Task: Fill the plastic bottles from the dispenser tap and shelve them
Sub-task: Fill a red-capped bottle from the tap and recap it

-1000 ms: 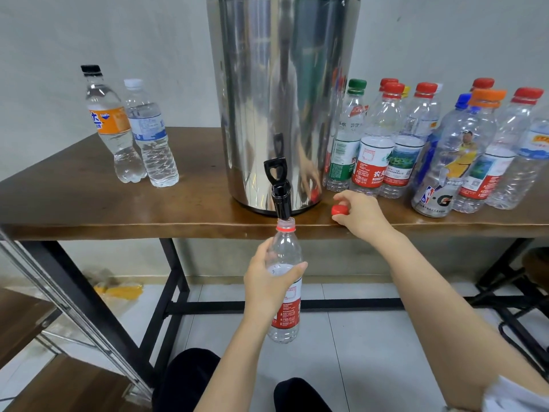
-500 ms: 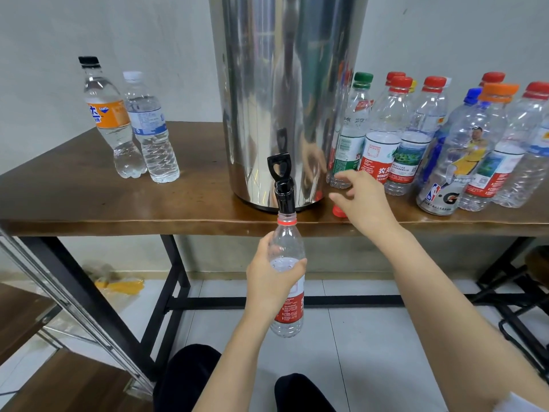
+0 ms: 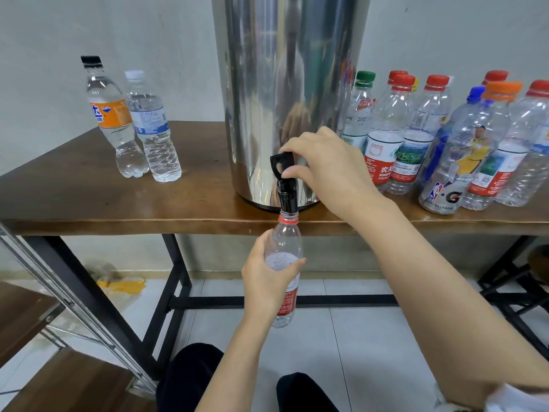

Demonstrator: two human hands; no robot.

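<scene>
A tall steel dispenser (image 3: 285,96) stands on the wooden table (image 3: 89,203), its black tap (image 3: 283,179) hanging over the front edge. My left hand (image 3: 267,278) grips an uncapped clear bottle with a red label (image 3: 285,242), its mouth right under the spout. My right hand (image 3: 323,168) pinches the tap's black lever between thumb and fingers. The red cap is hidden behind my right hand.
Two capped bottles (image 3: 133,123) holding water stand at the table's left. Several capped bottles (image 3: 445,138) crowd the right side. A metal-framed wooden shelf (image 3: 44,337) sits at lower left. My knees (image 3: 190,379) show at the bottom, over a tiled floor.
My right hand left the red cap on the table edge and moved up-left onto the tap lever. The left hand kept the bottle under the spout.
</scene>
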